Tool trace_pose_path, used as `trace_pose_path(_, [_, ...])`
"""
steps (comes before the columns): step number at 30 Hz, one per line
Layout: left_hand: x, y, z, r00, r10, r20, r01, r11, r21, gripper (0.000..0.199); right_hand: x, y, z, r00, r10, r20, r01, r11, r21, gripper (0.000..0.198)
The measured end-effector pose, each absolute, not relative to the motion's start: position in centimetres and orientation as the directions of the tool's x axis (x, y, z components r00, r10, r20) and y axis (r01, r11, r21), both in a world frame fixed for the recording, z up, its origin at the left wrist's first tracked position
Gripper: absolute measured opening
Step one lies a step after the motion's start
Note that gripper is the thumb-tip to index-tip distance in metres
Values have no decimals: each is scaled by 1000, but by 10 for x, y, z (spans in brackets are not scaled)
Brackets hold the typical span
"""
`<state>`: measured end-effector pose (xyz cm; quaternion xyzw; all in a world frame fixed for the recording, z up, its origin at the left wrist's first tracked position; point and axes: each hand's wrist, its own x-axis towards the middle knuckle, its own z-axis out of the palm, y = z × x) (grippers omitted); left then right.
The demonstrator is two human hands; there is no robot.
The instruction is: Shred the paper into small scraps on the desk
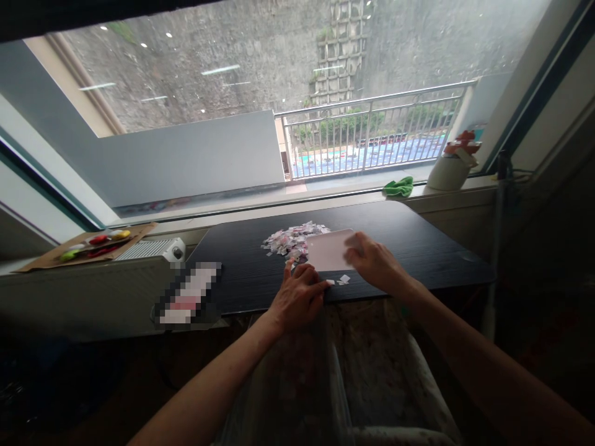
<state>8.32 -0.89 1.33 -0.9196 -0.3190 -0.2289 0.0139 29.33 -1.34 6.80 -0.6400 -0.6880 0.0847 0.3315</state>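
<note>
A pale, flat rectangular sheet or tray (329, 253) lies on a black tabletop, its left edge against a heap of small paper pieces (289, 240). My left hand (300, 292) rests at the table's front edge, by the sheet's lower left corner. Its index finger reaches towards the heap, and its thumb stretches right to a few loose paper pieces (344, 280). At the sheet's right edge is my right hand (372, 257), fingers bent and smeared by motion. Whether they grip the sheet or something small cannot be made out.
The black table (418, 248) stands beneath a large window. A green cloth (398, 186) and a whitish jug (450, 167) sit on the sill. To the left are a radiator (153, 249), cardboard (51, 257) with colourful items, and a blurred-out object (191, 294) on the table's left corner.
</note>
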Motion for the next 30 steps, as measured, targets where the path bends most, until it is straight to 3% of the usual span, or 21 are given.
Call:
trace_pose_path(8, [85, -8, 17, 711, 570, 411, 578, -807, 119, 35, 360, -26, 60, 201, 942, 271, 744, 33, -667, 8])
trace_pose_path(14, [89, -12, 25, 764, 526, 373, 520, -845, 125, 33, 381, -21, 38, 197, 972, 127, 514, 8, -858, 16])
trace_pose_path(17, [86, -13, 26, 728, 572, 378, 556, -815, 162, 29, 378, -15, 30, 231, 969, 91, 460, -26, -887, 13])
trace_pose_path(25, [80, -10, 21, 696, 603, 389, 584, -791, 181, 24, 369, -31, 40, 128, 978, -164, 187, -187, -965, 17])
trace_pose_path(30, [80, -8, 16, 665, 622, 413, 601, -774, 200, 24, 362, -21, 46, 141, 982, -124, 142, -143, -979, 14])
